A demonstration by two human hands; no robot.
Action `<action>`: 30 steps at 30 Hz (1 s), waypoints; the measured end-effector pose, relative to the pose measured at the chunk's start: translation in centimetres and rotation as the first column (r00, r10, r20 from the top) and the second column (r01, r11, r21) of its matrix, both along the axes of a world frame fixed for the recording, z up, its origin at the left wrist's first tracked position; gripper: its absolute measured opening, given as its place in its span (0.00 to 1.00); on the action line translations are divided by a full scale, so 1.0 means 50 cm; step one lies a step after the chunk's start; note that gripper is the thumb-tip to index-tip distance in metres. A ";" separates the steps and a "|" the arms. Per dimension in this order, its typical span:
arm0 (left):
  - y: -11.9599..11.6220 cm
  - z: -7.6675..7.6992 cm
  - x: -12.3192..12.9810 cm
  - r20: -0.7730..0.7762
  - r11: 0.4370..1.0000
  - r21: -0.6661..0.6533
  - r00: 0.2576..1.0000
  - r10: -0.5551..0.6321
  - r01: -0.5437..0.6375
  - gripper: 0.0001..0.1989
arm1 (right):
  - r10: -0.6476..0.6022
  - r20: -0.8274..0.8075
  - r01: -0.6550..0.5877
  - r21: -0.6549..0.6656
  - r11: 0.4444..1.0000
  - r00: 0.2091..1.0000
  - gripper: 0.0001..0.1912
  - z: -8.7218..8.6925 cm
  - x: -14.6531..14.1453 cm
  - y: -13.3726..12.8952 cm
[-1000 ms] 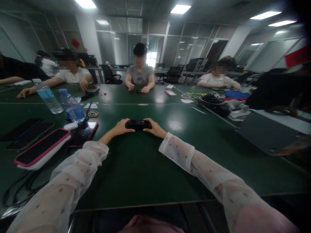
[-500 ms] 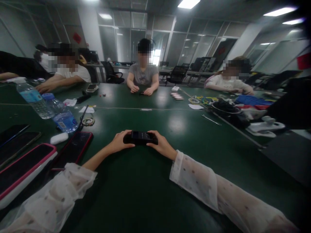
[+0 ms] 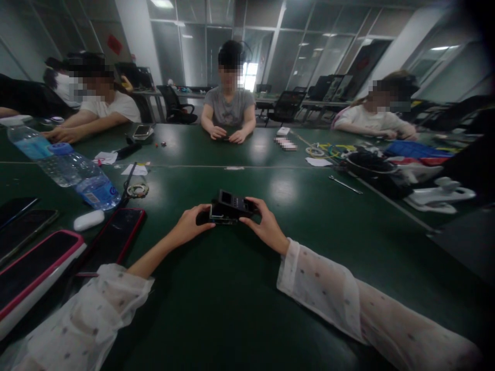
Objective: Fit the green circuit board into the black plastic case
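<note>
A small black electronic device is in my hands above the middle of the green table. Its cover (image 3: 236,203), with a little screen and a few buttons, is tilted up at the left end. Under it shows the lower part (image 3: 222,218), with a thin edge that looks like a circuit board. My left hand (image 3: 188,225) grips the lower part's left end between thumb and fingers. At the other end my right hand (image 3: 268,226) pinches the cover; whether it also touches the lower part I cannot tell.
On the left lie several phones, one red-edged phone (image 3: 116,234), a white case (image 3: 88,220) and two water bottles (image 3: 95,188). A wrench (image 3: 345,184), cables (image 3: 320,151) and a white clamp-like part (image 3: 441,197) lie to the right. Several people sit around the table (image 3: 216,304).
The cover's left end has lifted away from the lower part, opening a gap between them. My right hand has risen slightly. The camera view has tipped down a little.
</note>
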State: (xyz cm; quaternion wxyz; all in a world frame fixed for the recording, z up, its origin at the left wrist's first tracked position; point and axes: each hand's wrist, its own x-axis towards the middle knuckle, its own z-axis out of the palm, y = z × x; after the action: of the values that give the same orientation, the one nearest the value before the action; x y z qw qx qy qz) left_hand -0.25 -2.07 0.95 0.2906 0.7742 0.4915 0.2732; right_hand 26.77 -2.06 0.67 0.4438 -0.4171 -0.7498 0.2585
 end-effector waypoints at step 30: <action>-0.005 -0.002 -0.002 -0.028 0.999 0.041 0.999 -0.028 0.029 0.28 | -0.517 0.180 0.476 0.227 0.850 0.837 0.37 -0.092 0.165 0.154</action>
State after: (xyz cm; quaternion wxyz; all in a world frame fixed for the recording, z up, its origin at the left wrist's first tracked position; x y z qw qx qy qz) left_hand -0.37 -2.31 0.85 0.2717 0.7906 0.4786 0.2684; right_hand 35.00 5.62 -3.94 0.4387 -0.5850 -0.6820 0.0169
